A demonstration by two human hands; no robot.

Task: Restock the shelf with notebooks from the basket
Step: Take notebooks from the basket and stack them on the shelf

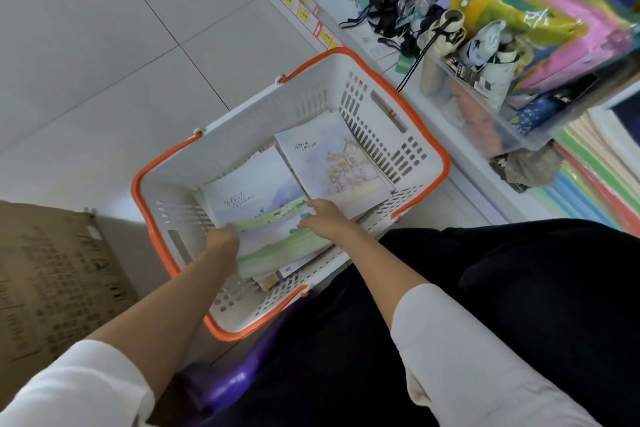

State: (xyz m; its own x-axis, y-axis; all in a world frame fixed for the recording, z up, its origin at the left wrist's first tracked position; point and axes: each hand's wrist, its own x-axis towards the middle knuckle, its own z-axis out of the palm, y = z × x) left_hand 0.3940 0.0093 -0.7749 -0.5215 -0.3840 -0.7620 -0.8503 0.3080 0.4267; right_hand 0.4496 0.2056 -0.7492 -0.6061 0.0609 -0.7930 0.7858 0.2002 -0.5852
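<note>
Cardboard box (52, 274) stands on the floor, well apart to the left of the left hand's fingers. The left hand (225, 236) reaches into the basket (242, 114) and grips the left edge of the green notebook (263, 215). Its fingertips go under the cover, so how far they curl cannot be seen.

The green notebook lies between the fingers of both hands, on top of a pile inside the basket and tilted a little. The right hand (325, 218) pinches its right edge, with the thumb above and the curled fingers on the cover.

Just beyond the right fingers the house notebook (332, 163) leans against the far wall of the basket and touches the green one.

Further right of the fingers is the white shelf (446, 135), just beside the basket's rim. On it stands a clear bin (478, 114) with folded umbrellas (485, 45), and beside them are colourful plastic folders (554, 28).
</note>
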